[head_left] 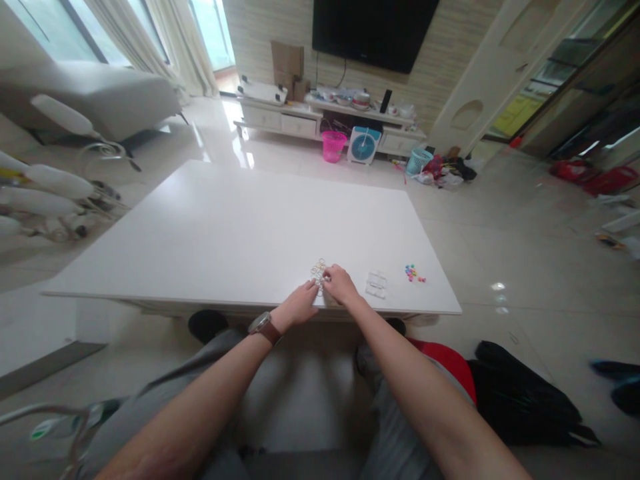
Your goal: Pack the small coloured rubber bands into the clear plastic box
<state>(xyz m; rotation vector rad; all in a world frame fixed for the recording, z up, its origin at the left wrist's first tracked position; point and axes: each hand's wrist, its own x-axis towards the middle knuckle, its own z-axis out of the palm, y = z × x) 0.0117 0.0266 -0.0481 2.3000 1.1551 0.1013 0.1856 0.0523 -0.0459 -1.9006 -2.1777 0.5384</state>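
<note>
Several small metal-looking rings (319, 267) lie in a loose cluster near the front edge of the white table (260, 220). My left hand (300, 303), with a watch on its wrist, rests at that edge, its fingertips touching the nearer rings and its thumb apart from the fingers. From the other side my right hand (341, 285) reaches in with curled fingers pinched together over the cluster; what sits between them is too small to make out. To the right of it lies a clear plastic case (376, 285). Further right are several small, brightly coloured pieces (412, 272).
Beyond the table, a pink basket (333, 145) and a blue fan (363, 145) stand before a low white cabinet (265, 119). A blue basket (419, 161) sits near bags on the floor. Black and red items (525, 393) lie at my right.
</note>
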